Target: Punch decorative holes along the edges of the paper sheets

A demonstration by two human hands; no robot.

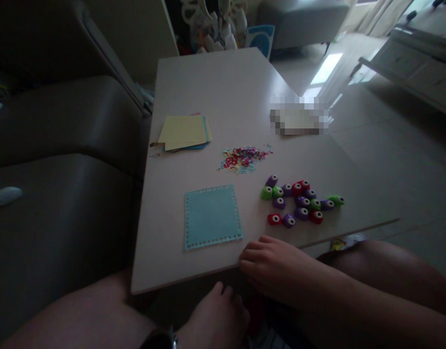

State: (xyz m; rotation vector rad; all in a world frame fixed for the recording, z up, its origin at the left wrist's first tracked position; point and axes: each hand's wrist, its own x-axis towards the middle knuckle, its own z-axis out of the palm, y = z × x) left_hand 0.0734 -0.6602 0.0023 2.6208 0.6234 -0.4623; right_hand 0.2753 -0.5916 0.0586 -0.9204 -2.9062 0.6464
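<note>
My right hand rests at the front edge of the table, its fingers bent and close together, and nothing shows in them. Just beyond it lies a light blue paper square with small punched shapes along its borders. To the right, several mini craft punches in purple, red and green stand in a loose group. Below the table edge, over my lap, my left hand hangs loosely with fingers slightly apart; no object is visible in it, though its fingertips are partly in shadow. A dark watch is on that wrist.
A pile of small colourful paper cutouts lies mid-table. Stacked coloured paper squares sit at the left edge. A blurred-out pale item is at the right edge. A brown sofa flanks the table on the left.
</note>
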